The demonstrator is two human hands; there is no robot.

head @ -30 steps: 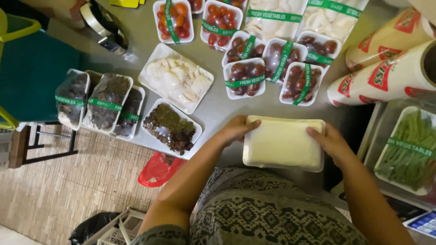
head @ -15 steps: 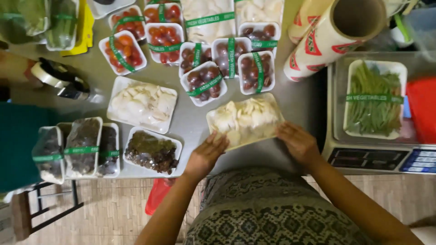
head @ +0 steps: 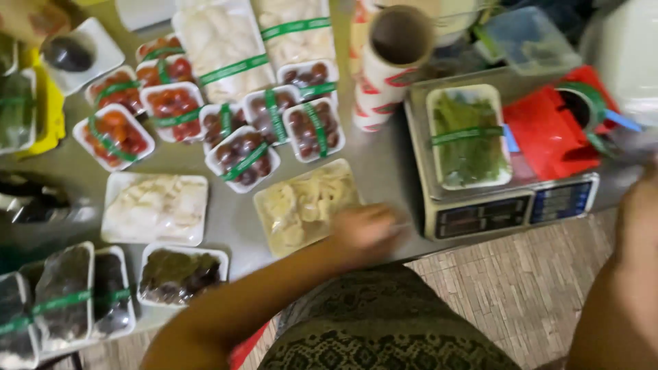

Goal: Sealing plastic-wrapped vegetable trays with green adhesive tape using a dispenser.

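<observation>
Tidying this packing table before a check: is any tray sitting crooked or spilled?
Nothing has spilled. The wrapped tray of pale pieces by the left hand lies tilted, out of line with the banded trays, and has no green band.

Left hand [head: 363, 229], blurred, rests at the near corner of a wrapped tray of pale slices [head: 305, 205] on the grey table [head: 391, 171]. Right arm [head: 620, 288] hangs beside the scale [head: 507, 209], which carries a tray of greens [head: 469, 137].

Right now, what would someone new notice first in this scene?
The left hand rests at the edge of a wrapped tray of pale yellowish pieces at the table's front. Behind it lie green-banded trays of red tomatoes. To the right, a tray of greens sits on a weighing scale.
</observation>
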